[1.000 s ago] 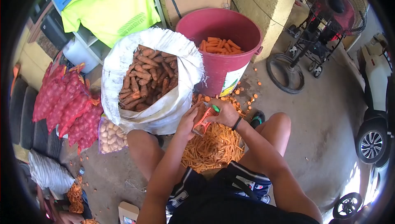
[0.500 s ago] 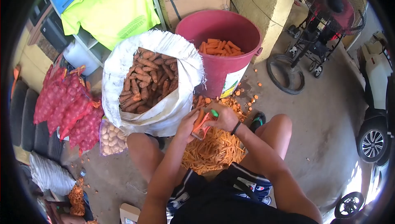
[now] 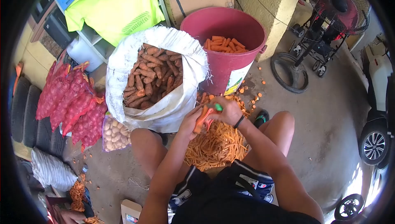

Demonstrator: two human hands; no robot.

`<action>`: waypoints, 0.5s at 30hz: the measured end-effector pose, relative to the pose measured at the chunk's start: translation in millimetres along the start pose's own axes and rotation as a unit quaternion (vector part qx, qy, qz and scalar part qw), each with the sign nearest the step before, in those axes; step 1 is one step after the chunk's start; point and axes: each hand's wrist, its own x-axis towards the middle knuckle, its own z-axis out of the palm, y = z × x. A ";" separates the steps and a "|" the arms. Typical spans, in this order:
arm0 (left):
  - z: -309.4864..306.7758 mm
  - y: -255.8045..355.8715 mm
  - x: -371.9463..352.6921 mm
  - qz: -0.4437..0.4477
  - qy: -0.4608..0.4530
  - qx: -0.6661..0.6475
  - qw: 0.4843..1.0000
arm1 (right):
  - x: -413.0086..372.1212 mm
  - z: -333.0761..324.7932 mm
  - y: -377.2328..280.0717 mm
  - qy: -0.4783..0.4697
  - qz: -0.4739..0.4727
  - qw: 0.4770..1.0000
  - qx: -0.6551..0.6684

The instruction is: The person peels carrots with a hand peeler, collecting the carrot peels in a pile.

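- Gripping carrot (image 3: 200,122) in left hand (image 3: 188,121), with fingers curled around it, above heap of peelings (image 3: 216,148) and between left knee (image 3: 144,141) and right knee (image 3: 284,123).
- Gripping orange peeler (image 3: 210,113) in right hand (image 3: 228,110), with fingers closed round its handle, right by the carrot; unable to tell whether touching.
- Hemmed in ahead by lower edge of white sack (image 3: 164,119) near left hand, then by red bucket (image 3: 214,67).
- Roomier to the right, over wide stretch of floor (image 3: 325,121) from right knee to wheel (image 3: 374,148).

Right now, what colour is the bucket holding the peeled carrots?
The bucket is dark pinkish red, clearest in the head view.
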 end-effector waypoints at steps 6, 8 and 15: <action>-21.6 -3.4 8.8 -0.026 -0.083 0.005 0.996 | 17.6 -31.4 40.0 0.081 0.143 0.986 0.016; -16.4 -4.8 14.8 -0.013 -0.080 -0.031 0.996 | 2.1 -11.6 14.9 0.059 0.034 0.996 0.050; -3.5 -4.4 2.6 -0.015 -0.009 0.058 0.998 | 6.4 -20.2 29.3 0.044 0.067 0.996 -0.030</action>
